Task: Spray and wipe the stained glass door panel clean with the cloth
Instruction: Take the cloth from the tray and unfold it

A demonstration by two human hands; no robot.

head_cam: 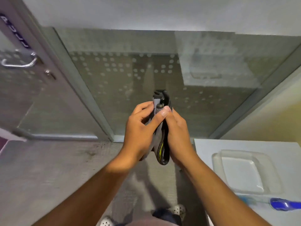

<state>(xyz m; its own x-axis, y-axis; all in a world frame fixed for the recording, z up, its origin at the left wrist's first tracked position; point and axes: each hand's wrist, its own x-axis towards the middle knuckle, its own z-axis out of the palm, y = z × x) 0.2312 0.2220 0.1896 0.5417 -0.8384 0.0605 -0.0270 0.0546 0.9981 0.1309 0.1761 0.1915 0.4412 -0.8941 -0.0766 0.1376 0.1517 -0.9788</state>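
Observation:
A dark grey folded cloth [160, 141] with a yellow edge stands upright between both hands, in front of the glass panel [133, 82]. My left hand [140, 131] grips its left side, thumb across the top. Pressed against the right side of the cloth is my right hand [176, 129]. The glass panel is frosted with rows of pale dots and looks smeared and cloudy, most of all at the upper right. A spray bottle [283, 203] with a blue trigger head lies on the white surface at the lower right, apart from both hands.
A glass door [21, 88] with a metal handle [19, 61] and a "PULL" sign stands at the left. At the right, a white table [205, 145] holds a clear plastic tray [241, 170]. Grey floor and my white shoes [178, 209] lie below.

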